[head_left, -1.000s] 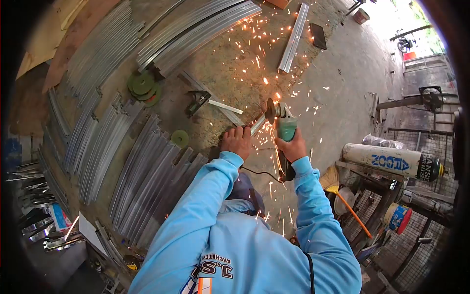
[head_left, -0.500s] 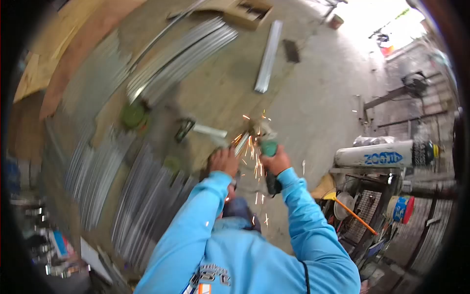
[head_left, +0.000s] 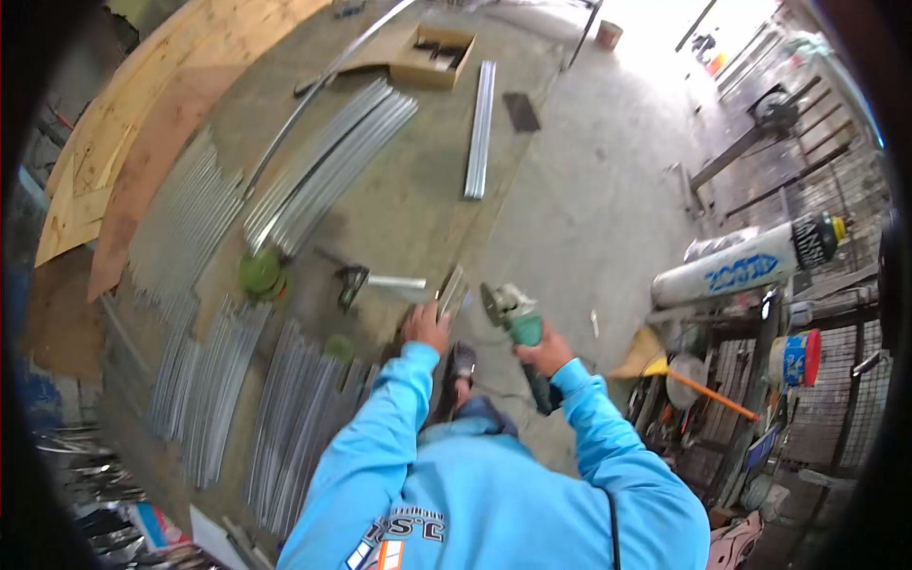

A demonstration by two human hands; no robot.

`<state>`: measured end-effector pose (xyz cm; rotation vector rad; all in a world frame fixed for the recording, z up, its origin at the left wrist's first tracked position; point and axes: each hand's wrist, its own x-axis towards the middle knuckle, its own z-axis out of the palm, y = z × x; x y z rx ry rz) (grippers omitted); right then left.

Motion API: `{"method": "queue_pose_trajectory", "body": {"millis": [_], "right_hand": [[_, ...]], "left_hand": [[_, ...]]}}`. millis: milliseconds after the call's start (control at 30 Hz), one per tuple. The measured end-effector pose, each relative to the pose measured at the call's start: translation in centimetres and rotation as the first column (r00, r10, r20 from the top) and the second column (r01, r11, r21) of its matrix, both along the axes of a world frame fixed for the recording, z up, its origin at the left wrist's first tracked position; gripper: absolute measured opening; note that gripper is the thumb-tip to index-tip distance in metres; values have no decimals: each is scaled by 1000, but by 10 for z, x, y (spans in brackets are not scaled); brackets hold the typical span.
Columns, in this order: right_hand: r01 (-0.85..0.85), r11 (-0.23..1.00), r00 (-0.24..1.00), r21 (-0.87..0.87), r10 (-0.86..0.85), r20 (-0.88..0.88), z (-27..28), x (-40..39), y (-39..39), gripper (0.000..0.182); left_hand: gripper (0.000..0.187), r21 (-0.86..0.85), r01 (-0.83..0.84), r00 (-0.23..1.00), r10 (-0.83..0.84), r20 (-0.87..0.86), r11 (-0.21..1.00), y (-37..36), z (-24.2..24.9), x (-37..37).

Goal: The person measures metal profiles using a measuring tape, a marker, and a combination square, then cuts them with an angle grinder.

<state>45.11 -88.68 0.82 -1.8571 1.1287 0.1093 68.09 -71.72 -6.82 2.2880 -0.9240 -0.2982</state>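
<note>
My right hand [head_left: 545, 351] is wrapped around a green and black angle grinder [head_left: 525, 329], whose disc and guard point up and away from me. In my left hand [head_left: 427, 327] is a short metal profile [head_left: 451, 288], its far end sticking out past my fingers. A gap separates the grinder's disc from the metal, and no sparks show. Left of that hand, a dark clamp-like tool [head_left: 351, 284] lies beside a short pale metal strip [head_left: 397, 282]. My shoe [head_left: 462, 361] is on the floor just below the metal piece.
Bundles of long metal profiles [head_left: 328, 166] lie on the floor to the left, near a green round object [head_left: 261, 273]. Ahead are a cardboard box [head_left: 404, 72] and another metal bundle [head_left: 481, 133]. A gas cylinder [head_left: 727, 266] and cluttered rack [head_left: 722, 380] stand at right.
The grinder has come away from the metal profile, down and to the right, and the sparks have stopped. My left hand still holds the profile. The view has shifted slightly.
</note>
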Motion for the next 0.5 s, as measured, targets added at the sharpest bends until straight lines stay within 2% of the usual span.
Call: {"method": "queue_pose_trajectory", "body": {"millis": [33,67,100,133,167,200,233,267,300,333,400,500], "right_hand": [[4,998,999,-68,0,48,-12,-14,3,73],[5,990,1000,-142,-8,-17,7,-19,13,71],[2,973,997,-229,-19,-71,38,-17,16,69],[14,979,997,-204,-29,-68,54,-17,16,69],[-44,954,999,-298,34,-38,66,-19,15,68],[-96,913,995,-397,98,-16,70,-19,11,68],[-83,919,996,-386,83,-17,66,-16,6,68],[-131,878,991,-460,128,-38,60,-14,0,66],[-180,827,983,-532,173,-65,56,-14,-7,64],[-174,830,984,-529,161,-71,56,-10,-13,64],[-258,803,966,-537,221,-134,54,3,-21,60],[-302,772,953,-560,255,-163,53,20,-26,60]], "left_hand": [[41,-62,0,993,-7,-121,998,1,1,7],[41,-129,-7,972,-24,-235,992,4,0,14],[41,-102,3,973,-26,-231,995,4,4,22],[43,-102,-19,895,-28,-445,995,5,9,27],[45,-96,-44,769,-27,-639,994,9,12,26],[45,-78,-29,766,-28,-642,997,10,12,22],[47,-57,16,865,-43,-500,998,9,12,17],[49,-35,59,935,-67,-347,998,10,8,10],[48,41,111,955,-95,-281,993,11,5,6],[48,42,123,952,-106,-288,991,9,10,1],[41,304,181,978,-140,-152,935,5,29,-6],[36,315,164,986,-152,-62,935,5,31,-11]]}}
